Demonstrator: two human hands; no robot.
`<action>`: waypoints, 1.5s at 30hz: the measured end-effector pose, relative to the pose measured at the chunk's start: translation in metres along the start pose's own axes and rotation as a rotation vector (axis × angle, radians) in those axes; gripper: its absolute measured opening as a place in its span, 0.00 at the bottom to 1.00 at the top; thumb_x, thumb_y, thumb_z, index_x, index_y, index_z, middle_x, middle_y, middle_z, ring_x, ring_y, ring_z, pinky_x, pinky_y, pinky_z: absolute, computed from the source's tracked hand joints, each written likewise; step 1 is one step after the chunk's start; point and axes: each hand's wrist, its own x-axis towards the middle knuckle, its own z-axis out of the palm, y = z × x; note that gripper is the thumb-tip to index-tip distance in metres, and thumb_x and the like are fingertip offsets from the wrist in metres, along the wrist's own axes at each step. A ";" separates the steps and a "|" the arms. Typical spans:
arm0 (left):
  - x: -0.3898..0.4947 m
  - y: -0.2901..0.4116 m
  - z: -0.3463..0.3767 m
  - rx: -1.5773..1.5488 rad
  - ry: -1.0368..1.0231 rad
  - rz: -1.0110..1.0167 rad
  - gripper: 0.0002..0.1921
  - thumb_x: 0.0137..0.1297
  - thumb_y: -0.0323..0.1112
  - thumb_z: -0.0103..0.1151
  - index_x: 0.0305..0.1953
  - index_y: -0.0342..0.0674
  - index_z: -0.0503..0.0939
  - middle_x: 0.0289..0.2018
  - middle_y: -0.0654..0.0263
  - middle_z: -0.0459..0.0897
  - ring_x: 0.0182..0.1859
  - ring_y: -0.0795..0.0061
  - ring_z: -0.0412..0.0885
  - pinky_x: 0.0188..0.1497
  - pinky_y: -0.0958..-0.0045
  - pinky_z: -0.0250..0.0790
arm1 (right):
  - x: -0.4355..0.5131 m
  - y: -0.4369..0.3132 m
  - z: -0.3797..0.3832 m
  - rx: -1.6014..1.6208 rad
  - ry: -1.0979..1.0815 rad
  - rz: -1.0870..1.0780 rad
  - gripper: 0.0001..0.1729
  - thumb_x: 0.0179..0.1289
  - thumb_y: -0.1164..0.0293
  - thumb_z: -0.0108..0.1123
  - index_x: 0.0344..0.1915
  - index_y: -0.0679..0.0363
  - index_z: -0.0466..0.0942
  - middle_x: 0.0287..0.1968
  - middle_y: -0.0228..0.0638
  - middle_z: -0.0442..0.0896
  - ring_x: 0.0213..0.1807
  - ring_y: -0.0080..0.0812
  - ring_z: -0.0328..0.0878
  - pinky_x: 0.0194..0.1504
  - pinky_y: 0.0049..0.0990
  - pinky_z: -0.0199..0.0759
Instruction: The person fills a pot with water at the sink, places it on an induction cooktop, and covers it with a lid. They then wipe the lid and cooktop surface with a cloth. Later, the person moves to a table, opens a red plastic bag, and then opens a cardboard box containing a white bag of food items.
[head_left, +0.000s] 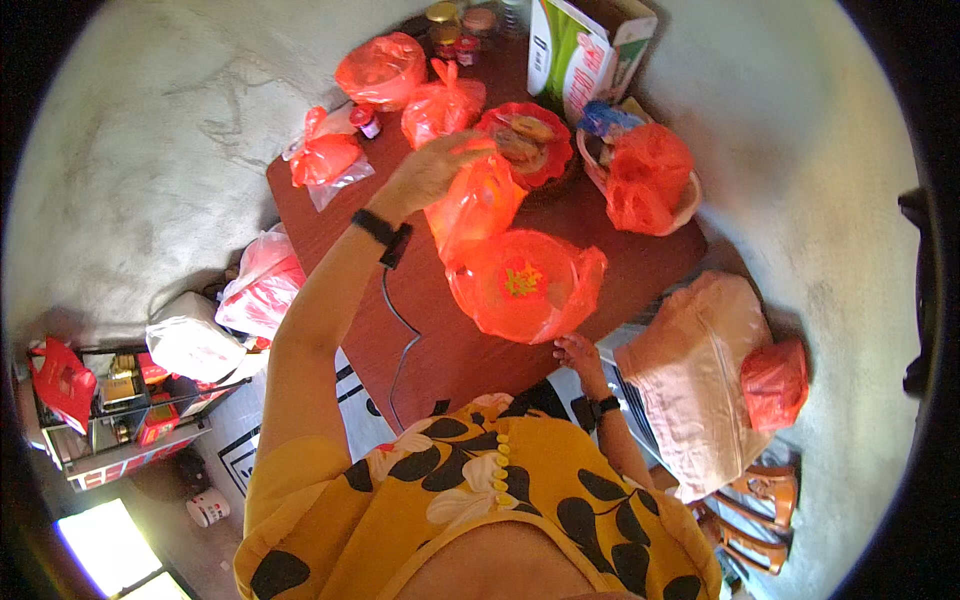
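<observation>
My left hand (431, 174) reaches across the table and has its fingers on the upper end of a translucent red plastic bag (480, 206). That bag extends down to a round red dish (491, 307) with a yellow-green pattern at its middle; thin red plastic surrounds the dish. My right hand (579, 355) is at the dish's near right edge, its fingertips close to the plastic. Whether they grip it is unclear. Just beyond my left fingers, a red scalloped dish (556, 159) holds pale brown food pieces.
The brown table (375, 300) carries knotted red bags (446, 105), a small red-lidded jar (365, 120), a basket (690, 202) with a red bag, and an open carton (570, 60). A dark cable (397, 319) crosses it. A pink cloth cover (697, 375) stands right.
</observation>
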 end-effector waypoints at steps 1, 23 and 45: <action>-0.010 0.002 -0.008 0.034 0.003 -0.121 0.32 0.56 0.21 0.56 0.66 0.44 0.74 0.64 0.52 0.76 0.66 0.48 0.73 0.68 0.56 0.68 | 0.000 -0.001 -0.003 -0.033 0.001 -0.042 0.22 0.72 0.59 0.62 0.60 0.56 0.74 0.53 0.34 0.85 0.47 0.30 0.85 0.47 0.27 0.77; -0.377 0.251 0.051 -0.120 -0.154 -1.045 0.21 0.62 0.29 0.55 0.58 0.45 0.80 0.52 0.53 0.82 0.52 0.48 0.82 0.50 0.53 0.76 | 0.057 -0.022 0.031 0.572 0.067 0.125 0.15 0.74 0.60 0.56 0.53 0.56 0.74 0.49 0.39 0.81 0.49 0.43 0.82 0.49 0.45 0.81; -0.546 0.539 0.076 -0.054 0.171 -2.123 0.19 0.63 0.35 0.62 0.56 0.44 0.82 0.48 0.54 0.86 0.53 0.54 0.83 0.54 0.56 0.76 | -0.003 0.051 0.326 -0.774 -1.060 -0.022 0.12 0.76 0.64 0.55 0.49 0.58 0.81 0.32 0.27 0.82 0.28 0.19 0.79 0.30 0.21 0.75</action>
